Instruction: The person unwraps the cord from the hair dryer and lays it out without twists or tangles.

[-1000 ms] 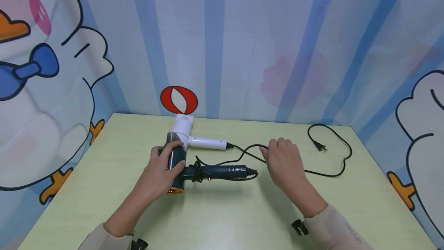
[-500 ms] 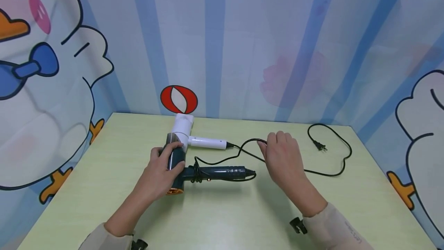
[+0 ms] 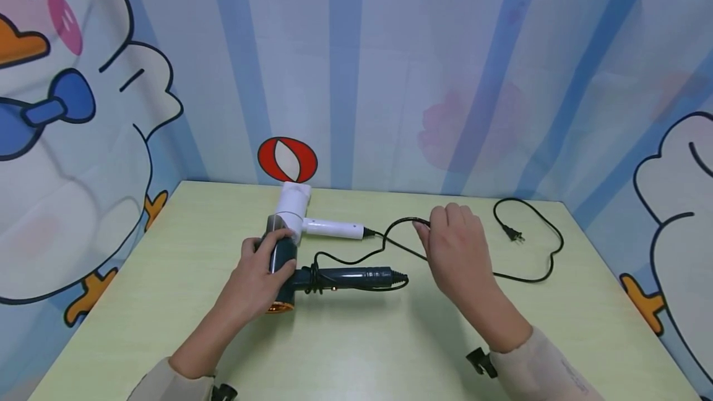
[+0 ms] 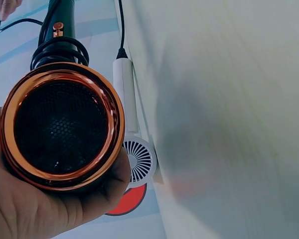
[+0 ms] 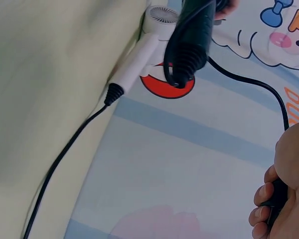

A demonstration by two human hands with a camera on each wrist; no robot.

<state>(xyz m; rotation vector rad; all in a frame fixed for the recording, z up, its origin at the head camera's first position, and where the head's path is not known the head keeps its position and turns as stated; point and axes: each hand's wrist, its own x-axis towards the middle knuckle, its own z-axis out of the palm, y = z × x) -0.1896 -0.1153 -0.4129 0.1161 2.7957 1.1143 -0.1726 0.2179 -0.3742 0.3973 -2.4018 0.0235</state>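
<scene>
My left hand (image 3: 256, 277) grips the barrel of a dark green hair dryer (image 3: 348, 277), fingers and thumb around it, holding it above the table. Its copper-rimmed round end (image 4: 62, 127) faces the left wrist camera. Black cord (image 4: 60, 47) is wound in several turns around the handle near the barrel. From there a free length of cord (image 3: 348, 262) runs to my right hand (image 3: 457, 252). In the right wrist view, that hand's curled fingers hold the cord's thick black end (image 5: 276, 194), mostly hidden by the palm.
Behind the dark dryer, a white hair dryer (image 3: 334, 229) lies on the pale table (image 3: 356, 351). Its black cord passes behind my right hand and loops at the back right, ending in a two-pin plug (image 3: 514, 234). A printed cloth (image 3: 390, 79) hangs behind the table.
My right hand has risen a little toward the back, lifting its stretch of cord into a higher arc. The dark dryer's handle has shifted slightly left; the left hand stays nearly still.
</scene>
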